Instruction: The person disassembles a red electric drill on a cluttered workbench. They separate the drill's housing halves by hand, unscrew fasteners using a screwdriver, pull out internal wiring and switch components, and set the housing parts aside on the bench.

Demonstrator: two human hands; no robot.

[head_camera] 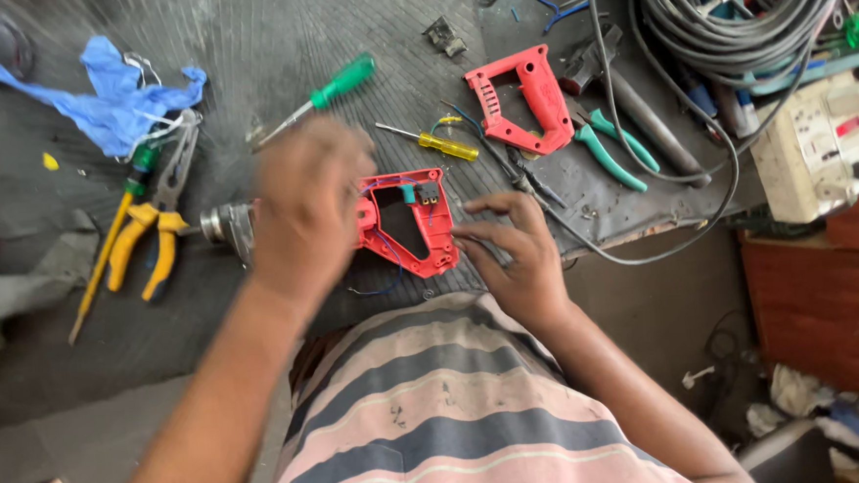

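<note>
On a dark worktop (pixel 272 44), an opened red drill body (pixel 407 223) sits between blurred left hand (pixel 303 211), grip unclear, and open-fingered right hand (pixel 511 257) touching its edge; likely rigid, moderately heavy, wires fragile, best held by its shell

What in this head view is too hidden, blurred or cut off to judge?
- Left hand: motion-blurred; its grip is unreadable.
- Drill: the left hand covers its middle; only the chuck and the open red handle show.
- Right hand: fingertips at the handle's edge; contact unclear.
- Cable coil: cut off by the top edge.
</note>
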